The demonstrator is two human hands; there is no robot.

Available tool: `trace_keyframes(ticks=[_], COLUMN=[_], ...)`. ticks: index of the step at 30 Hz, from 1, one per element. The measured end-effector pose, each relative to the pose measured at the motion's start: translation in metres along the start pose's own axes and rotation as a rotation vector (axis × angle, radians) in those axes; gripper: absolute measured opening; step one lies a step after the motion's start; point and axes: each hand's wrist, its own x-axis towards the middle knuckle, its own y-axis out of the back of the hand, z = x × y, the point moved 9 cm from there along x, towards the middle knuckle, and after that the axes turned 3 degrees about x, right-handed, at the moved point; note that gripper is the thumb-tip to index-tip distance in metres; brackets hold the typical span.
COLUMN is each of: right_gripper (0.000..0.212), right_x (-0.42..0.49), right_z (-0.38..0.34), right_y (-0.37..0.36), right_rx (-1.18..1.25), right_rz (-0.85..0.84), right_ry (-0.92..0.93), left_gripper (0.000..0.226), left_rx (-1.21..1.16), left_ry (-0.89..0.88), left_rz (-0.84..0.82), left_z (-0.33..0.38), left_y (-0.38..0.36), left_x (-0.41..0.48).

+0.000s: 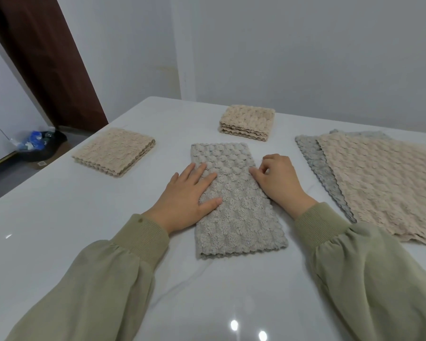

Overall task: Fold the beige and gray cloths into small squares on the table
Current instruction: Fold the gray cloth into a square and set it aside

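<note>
Right now the gray cloth (pixel 234 200) lies centre on the white tabletop (pixel 84 230), already folded into a long strip. Its long axis runs away from the person, near end by the cuffs, far end past the fingertips, and it is skewed slightly.

The hands flank it at about mid-length, one on each long edge.
- **Left hand** (pixel 190 193): flat, fingers straight and spread, pressing on the strip's left edge and gripping nothing.
- **Right hand** (pixel 276 178): fingers curled, tips touching the right edge. Whether it pinches the edge cannot be told.

Neither hand is clearly nearer. Judgement: the next fold goes across the short axis, end onto end, to make a square, so the hands must shift to one end first.

- **Far centre:** small folded beige stack (pixel 247 121).
- **Left:** folded beige rectangle (pixel 113 151), well apart from the strip.
- **Right:** unfolded beige cloth (pixel 384 183) lying on an unfolded gray one (pixel 315 156), near the right wrist and not touching it.

No brand, label or writing on any cloth. A box on the floor (pixel 41 163) has a mark too small to read.
</note>
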Motion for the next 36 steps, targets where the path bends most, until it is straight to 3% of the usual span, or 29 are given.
trace_keyframes(ticks=[9,13,22,29,32,34,36], right_gripper=[0.047,0.044,0.044,0.038,0.028,0.025,0.039], right_x=[-0.030,-0.041,-0.042,-0.048,-0.051,-0.056,-0.058], right_z=[-0.004,-0.002,-0.004,-0.011,-0.023,-0.043,-0.053], right_y=[0.006,0.001,0.019,0.015,0.024,0.029,0.015], right_rx=[0.105,0.096,0.130,-0.204,-0.337,-0.289,-0.310], right_rz=[-0.078,-0.146,0.002,-0.068,0.001,0.050,-0.109], right_ry=[-0.001,0.019,0.021,0.040,0.092,0.207,0.258], left_gripper=[0.071,0.076,0.088,0.091,0.091,0.088,0.081], left_rx=[0.040,0.039,-0.044,0.009,0.030,0.043,0.052], left_ry=[0.040,0.042,-0.005,-0.058,-0.059,-0.056,-0.050], left_rz=[-0.001,0.004,0.101,-0.006,-0.067,-0.066,-0.076], left_z=[-0.001,-0.001,0.008,0.020,0.021,0.021,0.021], left_y=[0.000,0.001,0.015,0.003,-0.005,-0.005,-0.004], left_x=[-0.001,-0.001,-0.003,-0.005,-0.006,-0.007,-0.007])
